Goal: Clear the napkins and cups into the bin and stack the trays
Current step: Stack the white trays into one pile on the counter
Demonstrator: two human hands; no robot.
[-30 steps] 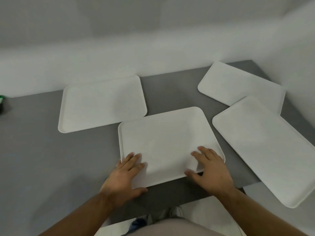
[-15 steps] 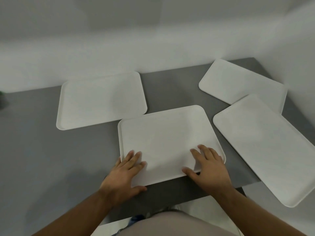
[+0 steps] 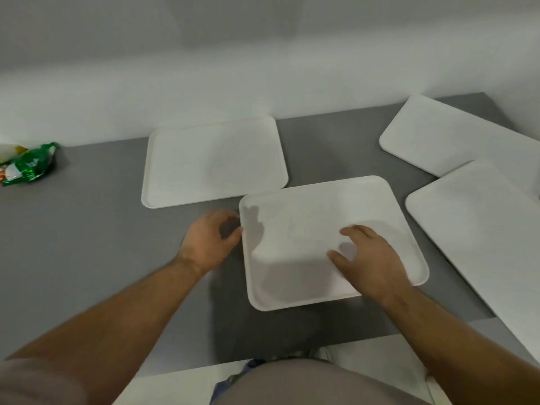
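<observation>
Four white trays lie flat on your grey bench [image 3: 87,244]: the near tray [image 3: 321,229] before you, the back tray [image 3: 214,162] just beyond its left corner, and two right-side trays [image 3: 473,229], the nearer overlapping the farther and hanging past the bench edge. Your left hand [image 3: 209,242], fingers curled, is at the near tray's left rim; your right hand [image 3: 371,258] rests spread on its surface. Green snack packet [image 3: 30,165] far left by the wall.

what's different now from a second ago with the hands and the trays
The left hand slid off the near tray to its left edge, fingers curled there. The right hand still rests on it. All four trays lie unstacked as before.
</observation>
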